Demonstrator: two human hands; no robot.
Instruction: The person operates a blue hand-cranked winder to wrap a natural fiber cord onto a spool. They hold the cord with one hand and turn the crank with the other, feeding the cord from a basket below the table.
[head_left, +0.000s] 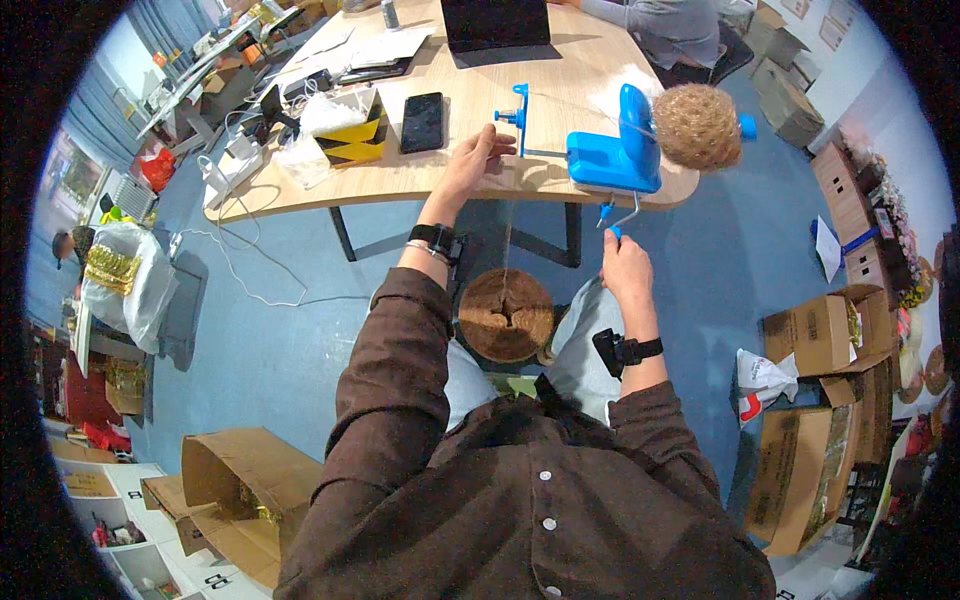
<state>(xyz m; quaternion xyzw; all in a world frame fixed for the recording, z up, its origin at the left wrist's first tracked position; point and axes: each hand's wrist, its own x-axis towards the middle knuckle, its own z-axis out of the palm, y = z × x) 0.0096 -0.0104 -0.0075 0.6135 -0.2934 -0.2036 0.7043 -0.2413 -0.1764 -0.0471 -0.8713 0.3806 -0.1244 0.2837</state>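
Note:
A blue plastic yarn winder (615, 169) is fixed at the near edge of the table. On its tilted spindle sits a ball of tan twine (697, 127). My right hand (628, 270) grips the blue knob of the crank handle (636, 210) below the table edge. My left hand (480, 154) is beside the blue thread guide (523, 120), its fingers partly curled. A thin strand rises towards that hand from a large brown twine spool (506, 315) between my knees. Whether my left fingers pinch the strand is not clear.
On the wooden table (300, 193) lie a black phone (423, 122), a yellow-and-black box (352, 139), a power strip (236, 169) and a laptop (496, 30). Another person's sleeve (664, 30) is at the far right. Cardboard boxes (247, 487) stand behind me at left and right.

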